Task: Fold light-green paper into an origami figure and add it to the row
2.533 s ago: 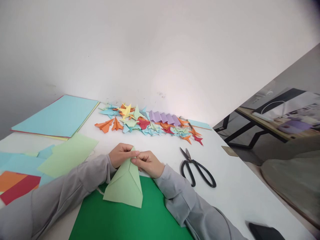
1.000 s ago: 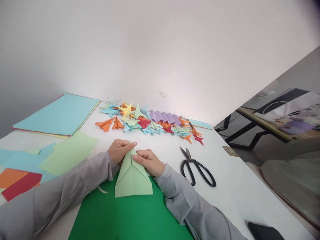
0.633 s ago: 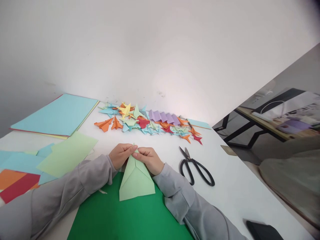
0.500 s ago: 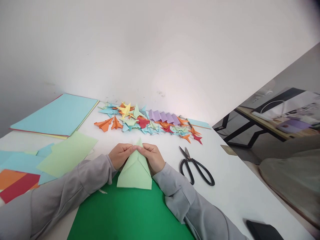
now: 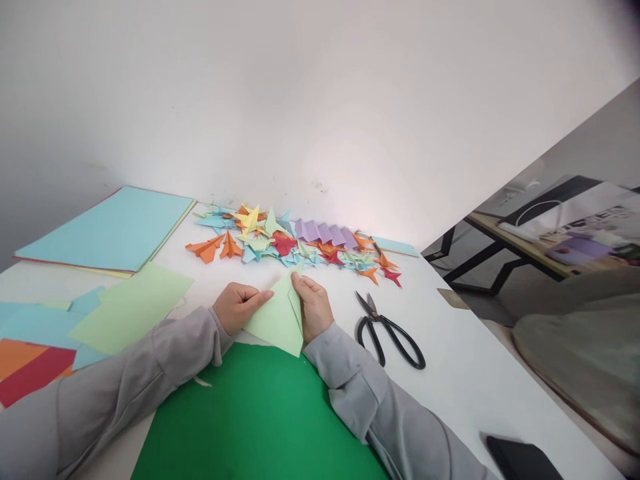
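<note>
A pale green folded paper [image 5: 277, 320] is held up between both hands, tilted, with its narrow tip pointing up and away. My left hand [image 5: 239, 307] pinches its left edge, thumb on top and fingers curled beneath. On the other side, my right hand [image 5: 313, 305] grips the paper near the tip, thumb in front and the other fingers partly hidden behind. Below the paper lies a large green sheet [image 5: 255, 413] on the white table [image 5: 450, 393].
Folded paper pieces in several colours [image 5: 285, 245] lie along the wall. Black-handled scissors [image 5: 390, 327] rest open at the right. Left are a blue-topped paper stack [image 5: 110, 227] and loose sheets [image 5: 133, 310]. A black object [image 5: 523, 459] lies at the lower right.
The pale green paper has turned, its wide end swinging right and up. My left hand has slid down from the tip to the left edge, and the hands are farther apart.
</note>
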The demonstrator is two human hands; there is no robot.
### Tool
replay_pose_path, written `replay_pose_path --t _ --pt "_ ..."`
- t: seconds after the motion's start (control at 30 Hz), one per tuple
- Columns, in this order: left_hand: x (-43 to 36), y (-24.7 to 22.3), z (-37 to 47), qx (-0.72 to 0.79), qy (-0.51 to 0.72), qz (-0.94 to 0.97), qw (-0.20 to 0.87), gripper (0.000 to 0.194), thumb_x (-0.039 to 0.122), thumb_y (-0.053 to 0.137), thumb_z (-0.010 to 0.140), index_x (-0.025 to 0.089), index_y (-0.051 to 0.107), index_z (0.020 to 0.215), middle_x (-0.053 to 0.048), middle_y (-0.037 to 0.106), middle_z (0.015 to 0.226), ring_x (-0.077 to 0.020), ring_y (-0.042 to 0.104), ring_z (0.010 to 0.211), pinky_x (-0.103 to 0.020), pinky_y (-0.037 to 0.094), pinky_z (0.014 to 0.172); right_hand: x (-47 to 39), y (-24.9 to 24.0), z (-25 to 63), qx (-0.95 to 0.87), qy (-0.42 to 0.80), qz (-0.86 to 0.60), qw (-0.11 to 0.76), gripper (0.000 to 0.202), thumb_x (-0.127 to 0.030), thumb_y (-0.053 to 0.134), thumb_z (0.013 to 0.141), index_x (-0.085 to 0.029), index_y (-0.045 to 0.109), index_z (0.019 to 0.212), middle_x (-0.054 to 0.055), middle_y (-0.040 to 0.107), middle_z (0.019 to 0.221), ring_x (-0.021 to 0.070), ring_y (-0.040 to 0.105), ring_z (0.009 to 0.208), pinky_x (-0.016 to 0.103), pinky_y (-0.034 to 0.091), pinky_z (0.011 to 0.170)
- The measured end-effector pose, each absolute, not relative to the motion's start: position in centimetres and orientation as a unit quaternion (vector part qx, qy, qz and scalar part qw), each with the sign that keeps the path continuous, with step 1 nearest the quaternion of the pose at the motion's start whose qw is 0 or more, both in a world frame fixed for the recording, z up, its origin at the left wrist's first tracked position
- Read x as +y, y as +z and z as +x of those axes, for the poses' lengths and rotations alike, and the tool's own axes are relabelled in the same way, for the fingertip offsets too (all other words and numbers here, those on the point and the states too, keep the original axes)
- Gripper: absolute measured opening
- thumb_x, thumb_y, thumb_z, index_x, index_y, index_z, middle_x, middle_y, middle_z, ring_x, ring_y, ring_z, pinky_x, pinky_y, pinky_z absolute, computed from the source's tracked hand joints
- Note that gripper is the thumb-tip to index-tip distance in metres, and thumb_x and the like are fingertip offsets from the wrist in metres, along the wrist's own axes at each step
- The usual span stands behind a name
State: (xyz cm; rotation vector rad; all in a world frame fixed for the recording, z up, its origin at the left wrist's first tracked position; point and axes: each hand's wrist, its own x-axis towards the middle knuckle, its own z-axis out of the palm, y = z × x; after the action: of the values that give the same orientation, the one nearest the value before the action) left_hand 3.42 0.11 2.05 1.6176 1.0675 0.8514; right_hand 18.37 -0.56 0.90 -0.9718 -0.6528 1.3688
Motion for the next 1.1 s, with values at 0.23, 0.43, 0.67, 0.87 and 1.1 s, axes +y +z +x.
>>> replay_pose_path --t 0.23,0.43,0.67,0.87,1.1 --pt "0.7 1.5 3.1 0.405 0.414 0.603 0.548 0.024 0.037 0.063 0.065 0.015 0.057 0.058 0.004 0.048 0.044 -0.0071 0.044 0.040 -0.019 0.034 0.041 0.1 0.2 19.0 -0.305 0.537 -0.439 0.653 0.031 -0.042 0.069 0.061 -0.018 0.051 0.057 -0.006 0.047 0.047 0.0080 0.040 0.043 0.023 0.034 0.045" --pt "0.9 0.8 3.0 0.328 0.481 0.683 0.442 0.012 0.025 0.061 0.069 0.015 0.066 0.072 -0.010 0.059 0.091 -0.0183 0.057 0.086 -0.030 0.048 0.070 -1.6 0.6 18.8 -0.524 0.341 -0.488 0.610 0.030 -0.043 0.049 0.079 -0.018 0.056 0.064 -0.002 0.048 0.059 0.0118 0.044 0.057 0.025 0.038 0.053" --pt "0.5 1.6 2.3 0.363 0.523 0.759 0.134 0.014 0.018 0.055 0.075 0.021 0.068 0.079 -0.008 0.053 0.100 -0.0201 0.050 0.097 -0.034 0.046 0.076 -3.0 1.3 18.8 -0.729 0.042 -0.388 0.562 0.030 -0.013 0.044 0.079 -0.024 0.059 0.103 0.009 0.048 0.105 0.0200 0.050 0.096 0.037 0.044 0.077" --pt "0.9 0.6 2.1 0.394 0.450 0.801 0.029 0.019 0.012 0.055 0.067 0.020 0.067 0.079 -0.007 0.054 0.094 -0.0198 0.049 0.089 -0.035 0.045 0.073 -2.3 -0.3 19.2 -0.789 -0.009 -0.410 0.457 0.032 -0.010 0.043 0.076 -0.024 0.065 0.094 0.007 0.055 0.090 0.0188 0.051 0.086 0.037 0.042 0.073" --pt "0.3 0.2 2.5 0.354 0.304 0.884 0.025 0.019 0.010 0.051 0.065 0.017 0.065 0.075 -0.007 0.059 0.079 -0.0196 0.051 0.076 -0.033 0.042 0.069 -2.2 -0.6 18.8 -0.831 0.006 -0.454 0.321 0.025 -0.011 0.048 0.068 -0.019 0.064 0.085 0.005 0.061 0.079 0.0183 0.051 0.076 0.033 0.035 0.069"
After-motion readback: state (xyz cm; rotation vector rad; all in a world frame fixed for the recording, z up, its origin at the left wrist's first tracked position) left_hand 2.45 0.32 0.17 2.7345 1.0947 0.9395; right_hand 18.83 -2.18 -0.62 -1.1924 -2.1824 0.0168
